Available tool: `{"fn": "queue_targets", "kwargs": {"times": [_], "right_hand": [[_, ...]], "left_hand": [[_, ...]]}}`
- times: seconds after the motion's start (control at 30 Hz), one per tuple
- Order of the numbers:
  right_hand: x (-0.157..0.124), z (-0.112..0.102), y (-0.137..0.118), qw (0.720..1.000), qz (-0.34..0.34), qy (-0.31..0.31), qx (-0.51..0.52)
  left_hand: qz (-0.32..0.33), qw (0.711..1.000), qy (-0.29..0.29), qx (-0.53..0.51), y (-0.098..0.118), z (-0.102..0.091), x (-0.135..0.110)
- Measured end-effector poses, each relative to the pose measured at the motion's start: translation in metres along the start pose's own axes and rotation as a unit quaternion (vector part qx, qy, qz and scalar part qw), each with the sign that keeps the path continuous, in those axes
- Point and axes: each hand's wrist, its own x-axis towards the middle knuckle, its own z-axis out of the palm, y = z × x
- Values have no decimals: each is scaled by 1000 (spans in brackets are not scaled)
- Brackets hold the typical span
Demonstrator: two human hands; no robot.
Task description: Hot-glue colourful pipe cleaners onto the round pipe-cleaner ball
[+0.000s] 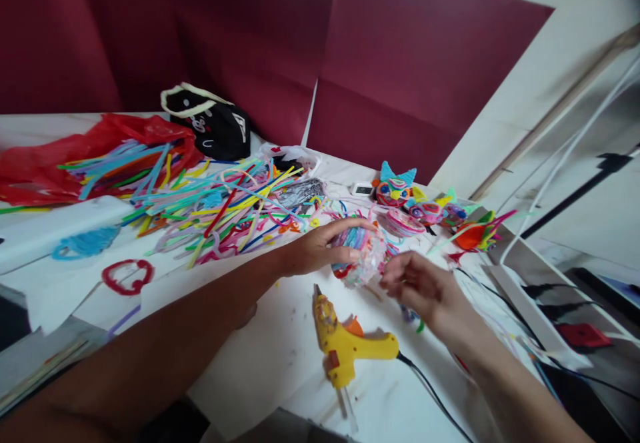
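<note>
My left hand (317, 248) is wrapped round a ball-shaped craft piece (369, 256). Colourful pipe-cleaner strands cover its left part, while the right part looks clear and shiny. Close to the ball's right side, my right hand (427, 290) has its fingers curled together in a pinch. What those fingers hold, if anything, is too blurred to make out. Below both hands a yellow glue gun (353, 346) lies on its side, its nozzle toward the ball and a clear glue stick out of its back.
Loose pipe cleaners (220, 203) lie heaped at left, partly in a red plastic bag (35, 166). A black pouch (220, 130) stands behind. Pipe-cleaner figures (395, 190) and a small digital display (363, 189) sit at the back right. The glue gun's cord (430, 390) runs to the front right.
</note>
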Motion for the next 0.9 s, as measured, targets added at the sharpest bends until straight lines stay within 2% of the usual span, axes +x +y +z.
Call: {"fn": "queue_targets", "kwargs": {"times": [0.07, 0.13, 0.2, 0.3, 0.5, 0.67, 0.77, 0.9], "right_hand": [[-18, 5, 2, 978, -55, -115, -164], [-31, 14, 4, 944, -105, -197, -243], [-36, 25, 7, 924, -124, -219, -287], [-34, 41, 11, 909, -108, -229, -331], [-30, 50, 16, 907, -96, -201, -357], [-39, 33, 4, 919, -71, -187, -340], [-44, 17, 0, 915, -131, -148, -351], [-51, 2, 0, 914, -235, -32, -328]], "left_hand": [[-6, 1000, 26, -3, 1, 0, 1], [-20, 999, 44, -9, 1, 1, 1], [-37, 998, 52, -21, 1, 2, 1], [-54, 996, 48, -51, 0, 2, 0], [-82, 992, 55, -81, -1, 1, 1], [-121, 984, 75, -108, 2, 3, 1], [-141, 980, 90, -111, 5, 4, 0], [-155, 972, 92, -150, 5, 4, 0]]}}
